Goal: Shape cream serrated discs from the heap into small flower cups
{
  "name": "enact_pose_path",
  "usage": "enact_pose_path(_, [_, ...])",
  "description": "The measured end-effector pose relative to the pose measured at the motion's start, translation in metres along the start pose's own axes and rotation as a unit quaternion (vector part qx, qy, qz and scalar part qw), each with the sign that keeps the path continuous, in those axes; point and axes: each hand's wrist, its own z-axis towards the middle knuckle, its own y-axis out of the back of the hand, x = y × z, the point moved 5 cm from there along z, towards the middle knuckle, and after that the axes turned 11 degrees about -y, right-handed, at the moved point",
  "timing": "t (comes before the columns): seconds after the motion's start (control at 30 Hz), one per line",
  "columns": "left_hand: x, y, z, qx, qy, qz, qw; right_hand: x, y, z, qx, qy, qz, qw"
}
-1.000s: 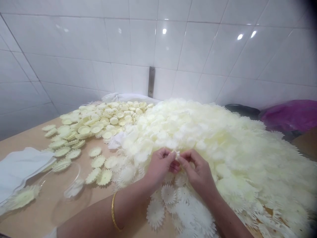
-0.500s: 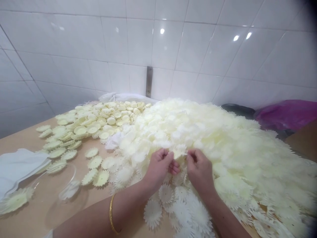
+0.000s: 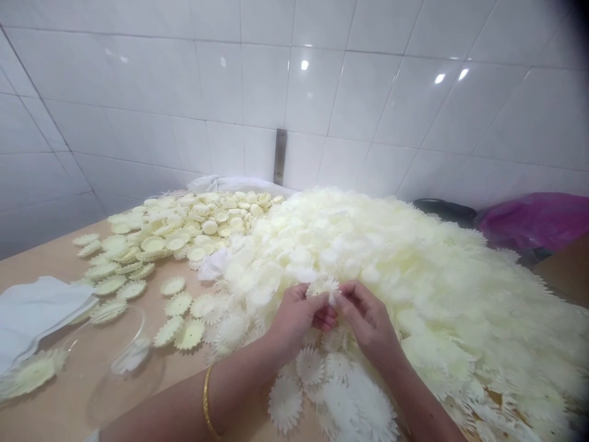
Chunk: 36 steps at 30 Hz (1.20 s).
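Observation:
Between my two hands is a pale, round flower-shaped cutout [image 3: 323, 286] with a notched edge. My left hand [image 3: 298, 314] pinches its left side between thumb and fingers, the other fingers curled beneath. My right hand [image 3: 365, 316] is closed at its right edge, thumb and fingertips together on the rim. Just behind and to the right of both hands rises a big heap of similar cream-white cutouts [image 3: 414, 264]. Below my wrists more loose cutouts [image 3: 338, 393] lie overlapping on the brown tabletop [image 3: 184, 393].
Thicker yellowish stacked flower discs [image 3: 170, 236] spread over the left back. A white sheet [image 3: 41, 310] and a loop of clear line [image 3: 138, 328] lie at the left. Behind stands a tiled wall [image 3: 221, 80] with a metal strip [image 3: 280, 156]. A purple bag [image 3: 536, 218] sits at the right.
My hands have come closer together. My right hand has moved left, from beside the cutout onto its right edge. The cutout now faces up more plainly. The view has shifted slightly.

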Motion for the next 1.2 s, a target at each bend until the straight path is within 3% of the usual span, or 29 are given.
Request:
enact_pose_path(0.23, [-0.003,-0.004,-0.003,0.012,-0.025,0.035,0.999,-0.004,-0.003,-0.003,-0.058,-0.010,-0.058,0.997])
enact_pose_path(0.4, [-0.004,-0.007,-0.003,0.068,-0.046,0.027,0.996,-0.003,0.002,-0.002,-0.058,0.007,-0.070,0.996])
enact_pose_path(0.57, [-0.002,-0.011,-0.004,0.081,-0.064,0.014,0.995,-0.005,0.018,-0.002,-0.215,-0.027,-0.045,0.975])
enact_pose_path(0.67, [-0.003,-0.014,-0.005,0.072,-0.074,0.008,0.995,-0.013,0.024,0.003,-0.251,-0.067,0.013,0.966])
enact_pose_path(0.77, [-0.008,-0.012,-0.007,0.050,-0.096,0.007,0.994,-0.024,0.046,0.007,-0.315,-0.103,0.105,0.938])
enact_pose_path(0.9, [-0.008,-0.009,-0.008,0.056,-0.110,0.028,0.992,-0.021,0.071,0.005,-0.384,-0.073,0.135,0.911])
enact_pose_path(1.03, [0.005,-0.013,-0.007,0.088,-0.018,0.031,0.995,-0.004,0.048,0.002,-0.279,-0.035,-0.008,0.960])
enact_pose_path(1.2, [0.010,-0.014,-0.007,0.080,0.073,-0.064,0.992,-0.001,0.026,-0.001,-0.187,-0.017,-0.044,0.981])
